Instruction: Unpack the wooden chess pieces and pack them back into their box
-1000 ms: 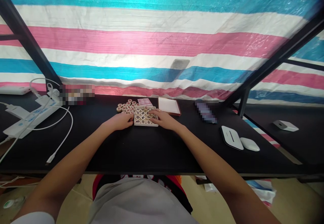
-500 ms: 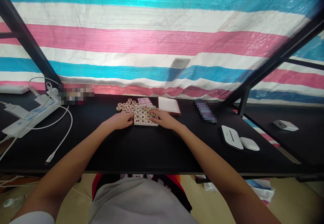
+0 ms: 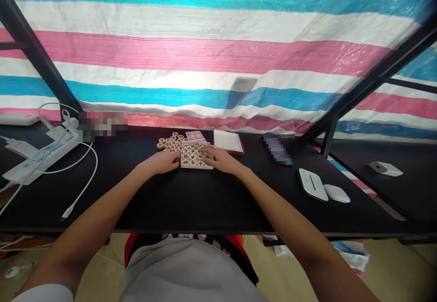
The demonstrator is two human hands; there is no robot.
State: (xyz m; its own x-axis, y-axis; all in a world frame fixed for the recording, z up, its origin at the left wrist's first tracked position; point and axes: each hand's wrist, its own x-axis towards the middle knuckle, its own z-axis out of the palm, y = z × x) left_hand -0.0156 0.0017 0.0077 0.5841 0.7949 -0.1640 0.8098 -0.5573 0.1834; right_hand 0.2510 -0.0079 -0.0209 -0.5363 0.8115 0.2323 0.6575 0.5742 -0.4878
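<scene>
A white box (image 3: 197,167) on the desk holds rows of round xiangqi pieces (image 3: 193,156), most with black characters. One piece with a red character (image 3: 196,144) lies on top near the box's far side. My left hand (image 3: 166,162) grips the left wall of the box, its fingers curled against it. My right hand (image 3: 220,160) reaches over the box's right side, thumb and fingers apart, fingertips on the pieces and hiding some of them. Just behind the left hand is a loose pile of red-marked pieces (image 3: 173,142).
Beyond the box lie a pink-and-white printed card (image 3: 195,136) and a box lid (image 3: 228,141). A blurred-out phone-like object (image 3: 278,149), a white flat device (image 3: 312,184) and a white mouse (image 3: 337,193) are at right. A power strip (image 3: 44,151) with cables stands left.
My hands and the box stay almost where they were; the right fingers shift only slightly over the pieces. The view tilts a little.
</scene>
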